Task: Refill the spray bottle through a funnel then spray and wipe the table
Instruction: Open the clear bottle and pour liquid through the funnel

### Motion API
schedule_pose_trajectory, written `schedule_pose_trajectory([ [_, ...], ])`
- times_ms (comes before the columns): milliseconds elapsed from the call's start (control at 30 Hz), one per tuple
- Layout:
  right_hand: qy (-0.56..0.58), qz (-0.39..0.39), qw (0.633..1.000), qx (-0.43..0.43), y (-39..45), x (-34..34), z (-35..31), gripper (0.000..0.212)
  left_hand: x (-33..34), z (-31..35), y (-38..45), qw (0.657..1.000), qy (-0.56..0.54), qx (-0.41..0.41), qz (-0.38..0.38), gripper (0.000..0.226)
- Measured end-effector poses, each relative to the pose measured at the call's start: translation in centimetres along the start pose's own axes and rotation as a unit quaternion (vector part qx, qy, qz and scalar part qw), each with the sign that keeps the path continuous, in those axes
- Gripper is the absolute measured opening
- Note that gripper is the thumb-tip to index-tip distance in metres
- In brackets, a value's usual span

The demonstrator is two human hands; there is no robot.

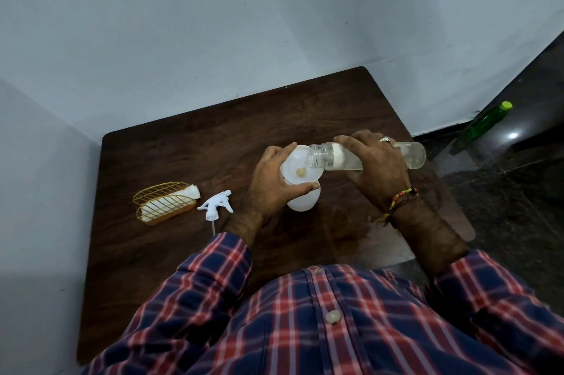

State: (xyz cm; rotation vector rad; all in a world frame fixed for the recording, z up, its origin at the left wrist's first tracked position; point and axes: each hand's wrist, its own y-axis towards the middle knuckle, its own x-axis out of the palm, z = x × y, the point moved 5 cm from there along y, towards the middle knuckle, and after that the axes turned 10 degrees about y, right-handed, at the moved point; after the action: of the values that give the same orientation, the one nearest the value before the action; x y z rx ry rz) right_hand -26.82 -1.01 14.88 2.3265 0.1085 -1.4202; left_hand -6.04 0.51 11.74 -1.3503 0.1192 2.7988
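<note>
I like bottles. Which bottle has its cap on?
The green bottle on the floor, with its yellow-green cap. The clear bottle being tipped and the white spray bottle are both open.

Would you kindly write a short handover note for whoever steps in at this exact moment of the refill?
Left hand: grip shut around the white funnel and the neck of the spray bottle, steadying both upright on the table.
Right hand: grip shut on the clear bottle, tipped almost level, mouth over the funnel.
The trigger sprayer head is off, lying left of the bottle; the wire holder with white cloth sits further left.
Done: head removed, funnel seated, pouring position reached.
Left: finish pouring, lift out funnel, refit head, spray, wipe the table.
</note>
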Motion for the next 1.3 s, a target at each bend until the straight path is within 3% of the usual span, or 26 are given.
schedule_pose_trajectory([
  [1300, 0.000, 0.026, 1.000, -0.012, -0.12, -0.31, -0.09, 0.059, -0.33, 0.42, -0.14, 1.000, 0.002, 0.024, 0.001, 0.093],
])
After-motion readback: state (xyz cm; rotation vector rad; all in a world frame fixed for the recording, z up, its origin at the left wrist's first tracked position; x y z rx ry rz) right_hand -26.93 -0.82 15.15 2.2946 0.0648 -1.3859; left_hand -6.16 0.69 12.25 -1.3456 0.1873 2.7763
